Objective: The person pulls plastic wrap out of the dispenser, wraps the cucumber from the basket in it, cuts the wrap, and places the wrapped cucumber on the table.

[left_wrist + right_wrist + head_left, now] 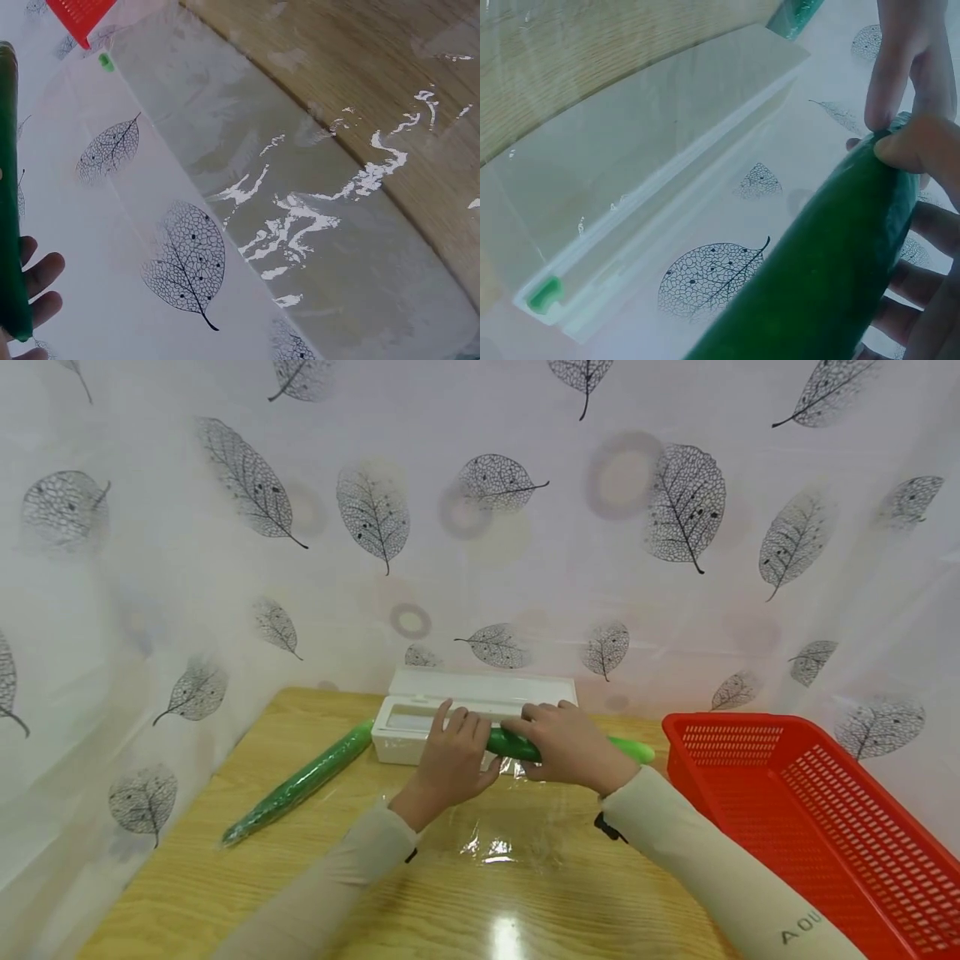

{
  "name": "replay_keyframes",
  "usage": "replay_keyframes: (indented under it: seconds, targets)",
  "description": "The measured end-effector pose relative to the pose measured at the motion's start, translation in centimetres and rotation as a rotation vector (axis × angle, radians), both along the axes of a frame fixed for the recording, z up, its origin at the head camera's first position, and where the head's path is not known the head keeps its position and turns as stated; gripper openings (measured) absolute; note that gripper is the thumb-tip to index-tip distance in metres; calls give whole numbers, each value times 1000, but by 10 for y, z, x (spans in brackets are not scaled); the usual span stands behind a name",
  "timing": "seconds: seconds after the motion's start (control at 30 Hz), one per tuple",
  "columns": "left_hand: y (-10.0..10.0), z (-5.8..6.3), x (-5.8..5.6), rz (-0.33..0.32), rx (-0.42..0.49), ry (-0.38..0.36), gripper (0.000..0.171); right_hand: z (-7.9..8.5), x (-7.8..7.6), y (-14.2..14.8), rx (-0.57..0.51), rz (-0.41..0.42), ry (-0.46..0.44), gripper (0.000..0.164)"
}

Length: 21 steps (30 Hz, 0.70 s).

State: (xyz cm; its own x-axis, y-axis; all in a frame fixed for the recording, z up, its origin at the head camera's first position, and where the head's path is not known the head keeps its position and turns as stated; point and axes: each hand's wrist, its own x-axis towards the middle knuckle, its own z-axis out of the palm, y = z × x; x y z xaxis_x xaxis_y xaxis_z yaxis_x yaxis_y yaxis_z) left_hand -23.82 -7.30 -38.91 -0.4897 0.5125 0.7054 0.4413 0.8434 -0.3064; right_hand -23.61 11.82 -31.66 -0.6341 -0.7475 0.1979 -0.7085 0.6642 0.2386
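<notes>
A green cucumber [513,744] is held by both hands above the front of a white box [393,750], lying roughly level along the box's length. Its body is gripped by the right hand [573,747], with the thumb and fingers wrapped about it, while its left end is pinched by the fingers of the left hand [453,760]. A pale green tip is left uncovered beyond the right hand. Whether the box is touched by the cucumber cannot be told.

The box's lid [480,683] is raised at the back, and a small green piece [545,295] is seen at one end of the box in the right wrist view. The desk [420,910] in front of the box is overlaid by clear film [491,843], on which bright glints are caught.

To the left, a film-wrapped cucumber [300,785] is laid slantwise, its upper end beside the box. On the right, a red basket [738,718] with perforated walls is placed. The background is filled by a pale curtain [525,577] printed with dark leaves
</notes>
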Motion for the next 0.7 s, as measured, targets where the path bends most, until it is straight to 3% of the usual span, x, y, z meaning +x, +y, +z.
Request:
replay_keyframes:
  seconds: [0.13,0.3,0.57,0.7]
  targets:
    - [-2,-1,-2,-1,27,34,45,-4,2,4,-75,-6,22,56]
    - [-13,1,-3,17,68,68,44,-13,2,13,-156,-37,116,65]
    - [-35,5,2,34,107,31,42,-30,-1,31,-259,-103,199,62]
    - [-43,3,4,18,119,35,42,-37,-3,39,-341,-97,234,54]
